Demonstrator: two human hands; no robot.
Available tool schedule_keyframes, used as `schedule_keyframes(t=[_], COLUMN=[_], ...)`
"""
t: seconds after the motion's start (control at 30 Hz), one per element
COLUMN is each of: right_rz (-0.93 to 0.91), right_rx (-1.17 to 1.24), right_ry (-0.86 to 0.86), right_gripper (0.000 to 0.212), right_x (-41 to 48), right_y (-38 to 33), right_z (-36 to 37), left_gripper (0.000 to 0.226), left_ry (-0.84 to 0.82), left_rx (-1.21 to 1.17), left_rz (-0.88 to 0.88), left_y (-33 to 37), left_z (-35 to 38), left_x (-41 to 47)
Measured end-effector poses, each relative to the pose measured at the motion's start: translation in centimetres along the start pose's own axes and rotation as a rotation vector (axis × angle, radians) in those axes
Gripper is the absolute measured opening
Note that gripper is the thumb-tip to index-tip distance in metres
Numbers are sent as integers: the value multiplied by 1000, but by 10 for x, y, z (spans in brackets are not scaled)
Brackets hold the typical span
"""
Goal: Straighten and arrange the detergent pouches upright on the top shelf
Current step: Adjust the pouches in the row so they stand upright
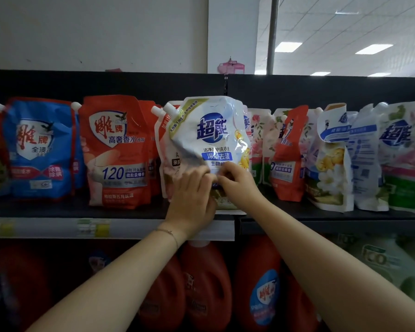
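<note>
Clutching white pouch point(211, 130) low on its front, left hand point(192, 202) touching right hand point(237, 185)

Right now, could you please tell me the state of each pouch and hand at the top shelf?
crumpled white plastic detergent pouch: standing, creased, held low by both hands
left hand: grips that pouch
right hand: pinches that pouch
orange plastic pouch marked 120: upright
blue plastic pouch: upright
white floral plastic pouch: top folded over

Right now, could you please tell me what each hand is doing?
Left hand: grips the lower part of the white pouch.
Right hand: grips the same pouch, fingers curled on its front.
</note>
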State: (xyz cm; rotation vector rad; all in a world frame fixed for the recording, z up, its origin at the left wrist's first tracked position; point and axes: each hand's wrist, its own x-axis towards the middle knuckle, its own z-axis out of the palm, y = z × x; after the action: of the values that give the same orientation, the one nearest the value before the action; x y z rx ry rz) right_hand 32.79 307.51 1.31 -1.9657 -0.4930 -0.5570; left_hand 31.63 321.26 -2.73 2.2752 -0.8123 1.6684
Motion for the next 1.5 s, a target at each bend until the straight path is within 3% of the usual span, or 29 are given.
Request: schedule_keyframes(t=[0.1, 0.17, 0.3, 0.47, 0.63, 0.77, 0.93, 1.07, 1.2, 1.33, 1.5], right_rz=[-8, -25, -37, 25, 175, 284, 454, 440, 535, 541, 483], right_rx=[140, 151, -75, -267, -238, -148, -31, 94, 376, 297, 339], right_ry=[-42, 27, 127, 146, 182, 184, 120, -85, -142, -183, -173], right_gripper=[19, 18, 25, 16, 10, 17, 22, 35, 30, 51, 44], right_x=[0, 0, -4, -2, 20, 54, 79, 86, 88, 94, 96], right_y=[4, 9, 24, 48, 70, 96, 122, 120, 119, 121, 125], right_z=[-16, -28, -47, -67, -82, -79, -83, -77, -57, -51, -54], left_gripper=[24, 18, 14, 14, 28, 40, 53, 69, 56, 51, 55], left_ry=[-1, 8, -61, -275, -521, -688, -742, -803, -741, -648, -561], left_rx=[46, 74, 172, 220, 263, 279, 247, 327, 282, 115, 33], left_rz=[88, 70, 126, 187, 172, 52, -168, -310, -288, -322, -363], left_y=[15, 22, 34, 62, 83, 97, 104, 101, 74, 49, 38], left_z=[2, 3, 13, 34, 61, 94, 122, 133, 119, 112, 116], left_x=[15, 27, 41, 51, 54, 68, 79, 85, 87, 78, 74])
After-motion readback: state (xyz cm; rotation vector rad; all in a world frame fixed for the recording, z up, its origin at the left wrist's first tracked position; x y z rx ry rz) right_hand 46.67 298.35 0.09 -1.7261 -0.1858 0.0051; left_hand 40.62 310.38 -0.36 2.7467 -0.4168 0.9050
